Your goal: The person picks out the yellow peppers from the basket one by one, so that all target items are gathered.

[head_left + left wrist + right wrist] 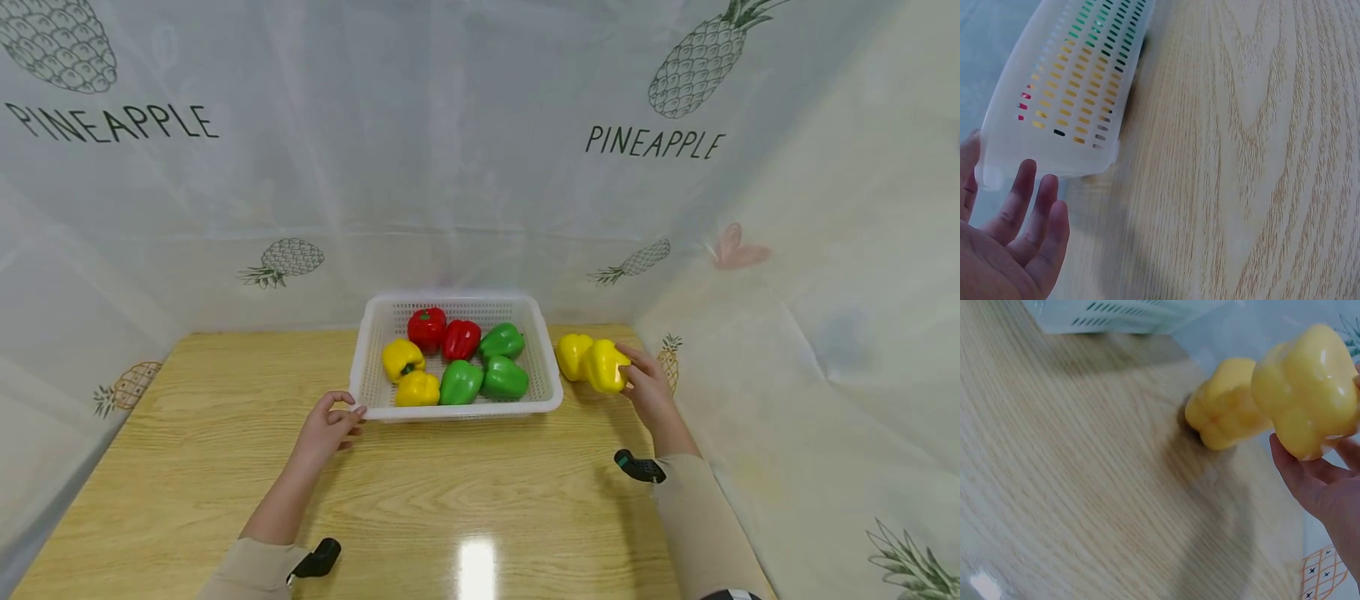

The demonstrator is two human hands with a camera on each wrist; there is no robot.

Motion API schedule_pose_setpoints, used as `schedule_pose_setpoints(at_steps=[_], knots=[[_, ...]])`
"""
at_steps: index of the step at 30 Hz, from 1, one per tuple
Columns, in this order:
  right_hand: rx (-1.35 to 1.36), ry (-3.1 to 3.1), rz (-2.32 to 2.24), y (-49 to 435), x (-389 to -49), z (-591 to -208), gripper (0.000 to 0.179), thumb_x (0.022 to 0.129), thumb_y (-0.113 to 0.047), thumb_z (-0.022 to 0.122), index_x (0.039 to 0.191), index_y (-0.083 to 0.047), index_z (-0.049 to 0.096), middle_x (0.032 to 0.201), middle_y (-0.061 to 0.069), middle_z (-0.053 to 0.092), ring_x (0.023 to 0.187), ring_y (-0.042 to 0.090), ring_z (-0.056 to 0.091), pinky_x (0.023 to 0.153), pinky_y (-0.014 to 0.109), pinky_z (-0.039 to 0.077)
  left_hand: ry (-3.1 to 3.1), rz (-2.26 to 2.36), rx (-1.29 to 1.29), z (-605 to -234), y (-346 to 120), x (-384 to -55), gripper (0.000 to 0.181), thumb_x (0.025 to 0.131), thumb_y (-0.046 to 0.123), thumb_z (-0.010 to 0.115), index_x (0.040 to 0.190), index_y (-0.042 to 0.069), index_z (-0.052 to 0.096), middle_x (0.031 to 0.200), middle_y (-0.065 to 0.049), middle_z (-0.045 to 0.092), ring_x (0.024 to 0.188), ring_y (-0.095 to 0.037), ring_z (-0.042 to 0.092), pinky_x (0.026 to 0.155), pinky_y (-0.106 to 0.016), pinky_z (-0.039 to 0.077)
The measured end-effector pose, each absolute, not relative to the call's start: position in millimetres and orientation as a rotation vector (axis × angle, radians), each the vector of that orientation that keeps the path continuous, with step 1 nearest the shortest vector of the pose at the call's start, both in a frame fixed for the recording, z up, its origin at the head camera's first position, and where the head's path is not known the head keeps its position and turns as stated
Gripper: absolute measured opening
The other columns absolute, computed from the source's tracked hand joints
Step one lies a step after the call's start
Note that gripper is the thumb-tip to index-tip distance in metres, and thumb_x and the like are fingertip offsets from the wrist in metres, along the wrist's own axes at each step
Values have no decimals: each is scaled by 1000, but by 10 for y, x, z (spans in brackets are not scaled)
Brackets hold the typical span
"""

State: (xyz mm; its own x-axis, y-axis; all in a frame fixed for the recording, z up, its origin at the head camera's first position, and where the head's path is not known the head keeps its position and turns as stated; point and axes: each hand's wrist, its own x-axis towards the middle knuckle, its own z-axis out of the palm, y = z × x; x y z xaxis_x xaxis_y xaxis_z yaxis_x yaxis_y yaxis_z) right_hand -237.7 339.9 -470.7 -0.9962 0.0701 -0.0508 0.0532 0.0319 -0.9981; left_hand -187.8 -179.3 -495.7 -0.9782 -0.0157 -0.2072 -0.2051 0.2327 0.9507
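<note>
My right hand holds a glossy yellow bell pepper, lifted with fingers and thumb around its side. Just behind it, a second yellow bell pepper rests on the table to the right of the basket. At the front left corner of the white plastic basket, my left hand grips the rim; three of its fingers extend loosely beside the wall. Inside the basket lie two red peppers, two yellow peppers and three green peppers.
The wooden table carries the basket near its back edge. A pale curtain printed with pineapples hangs behind the table and along both sides, close to my right arm. Each wrist bears a black camera mount.
</note>
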Motion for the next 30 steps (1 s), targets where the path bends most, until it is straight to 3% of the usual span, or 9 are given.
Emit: schedule_pose_setpoints(at_steps=[7, 12, 18, 23, 30], knots=[[-195, -2125, 2267, 3464, -2386, -4790, 47, 101, -3, 42, 148, -4, 38, 140, 7, 33, 105, 15, 50, 77, 23, 51, 2352, 1831, -200, -4944, -1786, -1883, 33, 100, 28, 59, 120, 7, 43, 106, -22, 67, 92, -37, 64, 75, -46, 53], [-217, -2102, 2236, 3551, -2462, -4938, 50, 99, -12, 58, 146, -11, 40, 132, 5, 39, 105, 14, 50, 77, 21, 51, 2351, 1826, -205, -4947, -1790, -1886, 35, 99, 29, 60, 121, 8, 43, 105, -20, 68, 91, -35, 65, 75, -45, 53], [-249, -2174, 2151, 3609, -2499, -5016, 74, 91, -12, 71, 151, -11, 27, 147, 18, 27, 107, 14, 49, 80, 19, 51, 2343, 1836, -210, -4946, -1794, -1882, 37, 98, 31, 61, 120, 8, 43, 102, -16, 69, 91, -34, 64, 75, -44, 53], [-272, -2284, 2069, 3666, -2514, -5057, 87, 90, -10, 73, 154, -11, 14, 156, 21, 14, 121, 25, 39, 80, 16, 48, 2342, 1844, -216, -4945, -1789, -1879, 35, 99, 30, 61, 120, 8, 43, 103, -17, 69, 91, -34, 64, 76, -45, 53], [-293, -2377, 1890, 3722, -2540, -5159, 82, 89, -15, 75, 153, -12, 24, 152, 20, 14, 132, 37, 27, 76, 11, 45, 2335, 1855, -219, -4959, -1790, -1882, 33, 99, 28, 60, 120, 8, 43, 104, -19, 68, 91, -33, 65, 77, -46, 53]])
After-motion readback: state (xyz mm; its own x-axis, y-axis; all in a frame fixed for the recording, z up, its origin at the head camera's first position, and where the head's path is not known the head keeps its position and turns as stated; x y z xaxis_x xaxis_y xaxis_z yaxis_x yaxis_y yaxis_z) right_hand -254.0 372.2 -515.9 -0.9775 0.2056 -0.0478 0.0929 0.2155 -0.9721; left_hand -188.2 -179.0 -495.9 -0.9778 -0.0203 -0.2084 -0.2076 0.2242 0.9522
